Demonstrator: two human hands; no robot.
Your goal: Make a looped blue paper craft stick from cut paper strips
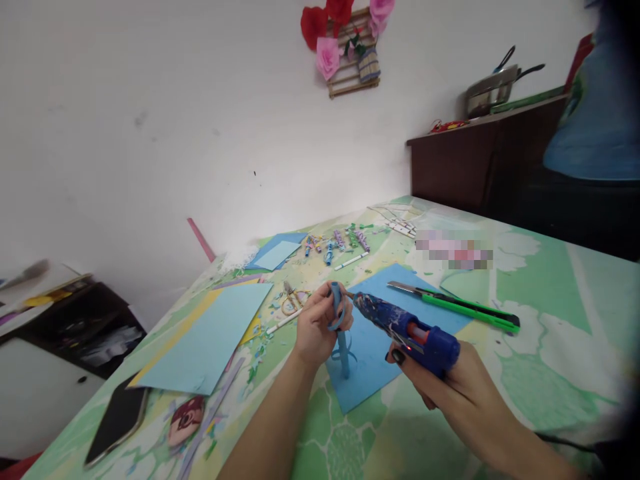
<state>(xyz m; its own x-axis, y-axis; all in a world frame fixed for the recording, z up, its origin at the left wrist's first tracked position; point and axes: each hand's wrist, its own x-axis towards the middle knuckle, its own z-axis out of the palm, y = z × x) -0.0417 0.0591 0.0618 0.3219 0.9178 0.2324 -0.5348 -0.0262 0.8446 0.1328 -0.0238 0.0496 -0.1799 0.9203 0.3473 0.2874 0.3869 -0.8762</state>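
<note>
My left hand (319, 327) pinches a rolled blue paper tube (343, 353) that has a curling paper strip around it. My right hand (460, 387) is wrapped around the grip of a blue hot glue gun (405, 327) with a small red light on its side. The gun's nozzle points left, close to the top of the tube; I cannot tell whether it touches. Under both hands lies a blue paper sheet (365, 387). A green box cutter (465, 307) with its blade out rests across the sheet's right part.
Light blue and yellow sheets (210, 340), a phone (117, 420) and a dark red correction-tape-like item (186, 421) lie to the left. Scissors (290, 300) and paper scraps lie beyond my left hand. Several small decorated rolls (340, 240) sit farther back. A person's blue garment (595, 140) shows at right.
</note>
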